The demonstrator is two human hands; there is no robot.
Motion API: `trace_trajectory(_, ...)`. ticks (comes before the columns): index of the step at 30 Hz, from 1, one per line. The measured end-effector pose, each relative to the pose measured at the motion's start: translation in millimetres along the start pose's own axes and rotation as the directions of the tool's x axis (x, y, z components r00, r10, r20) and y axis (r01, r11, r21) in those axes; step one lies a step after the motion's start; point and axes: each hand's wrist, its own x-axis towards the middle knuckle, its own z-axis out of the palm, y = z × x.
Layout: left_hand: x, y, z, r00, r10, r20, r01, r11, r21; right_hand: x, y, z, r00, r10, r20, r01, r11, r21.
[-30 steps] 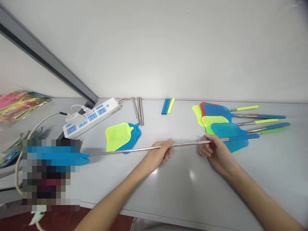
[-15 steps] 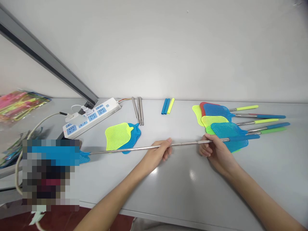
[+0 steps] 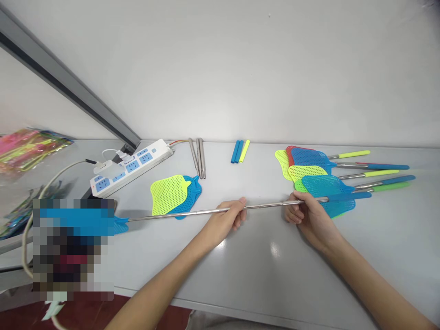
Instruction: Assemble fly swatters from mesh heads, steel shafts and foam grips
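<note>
We hold a long, thin fly swatter with a silvery metal shaft (image 3: 266, 205) in both hands, stretched crosswise above the smooth grey tabletop (image 3: 257, 270). Our left hand (image 3: 227, 219) has its fingers curled about the middle of the shaft, the thumb lying along it and pointing right. Our right hand (image 3: 305, 213) closes its thumb and bent fingers on the thicker part of the shaft, just short of the blue tubular grip (image 3: 350, 197), which reaches out to the right. At the left end we can make out only the base of a blue mesh head (image 3: 120, 225); a blurred block hides the rest. The grip passes over a pile of finished swatters with blue, yellow, green and red perforated heads (image 3: 311, 159), their handles pointing right; whether it touches them we cannot tell. Behind the left part of the shaft lie a bright yellow mesh paddle (image 3: 168, 195) and a blue mesh paddle (image 3: 196, 190) partly under it. Beyond these we see slim grey metal rods (image 3: 201, 160), and to their right two blue tubes (image 3: 235, 151) beside one yellow tube (image 3: 244, 151). A white power strip with blue sockets (image 3: 132, 167) lies slantwise at the left.
</note>
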Motion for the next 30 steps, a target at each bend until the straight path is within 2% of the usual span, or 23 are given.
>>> trace_trajectory(15, 0.5, -1.1, -0.6, 1.000, 0.025, 0.016, -0.024, 0.999, -0.042, 0.6, -0.5, 1.1, 1.000, 0.007, -0.002, -0.007, 1.000, 0.023)
trace_trajectory(30, 0.5, -3.9, -1.0, 0.999, 0.039, 0.024, -0.039, 0.999, -0.010, -0.1, -1.6, 3.0, 1.000, 0.018, -0.025, -0.017, 1.000, 0.010)
